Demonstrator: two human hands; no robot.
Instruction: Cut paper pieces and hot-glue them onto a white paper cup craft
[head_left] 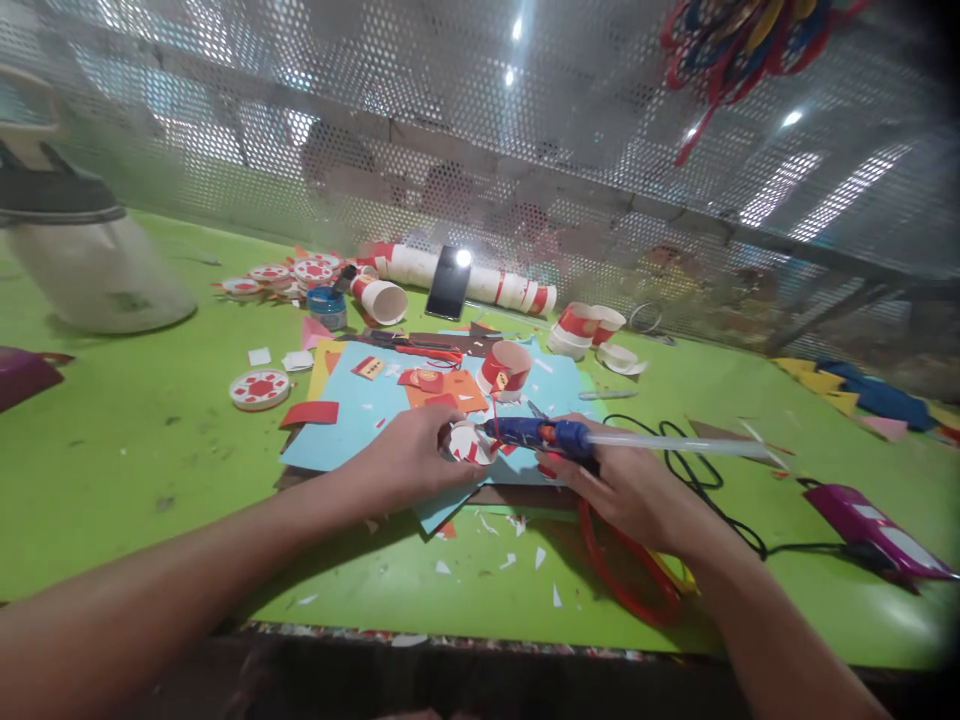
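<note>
One decorated disc lies left of the blue paper, seemingly done, while above that paper the left hand grip-pinches a red-and-white round piece, gluing apparently unfinished, and the right hand's grip wraps a glue gun

- We note a dark phone, a bright light at its top;
- we record a perforated screen behind;
- we observe a hanging ornament, upper right;

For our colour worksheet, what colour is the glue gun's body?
The glue gun is mostly blue (head view).
</note>
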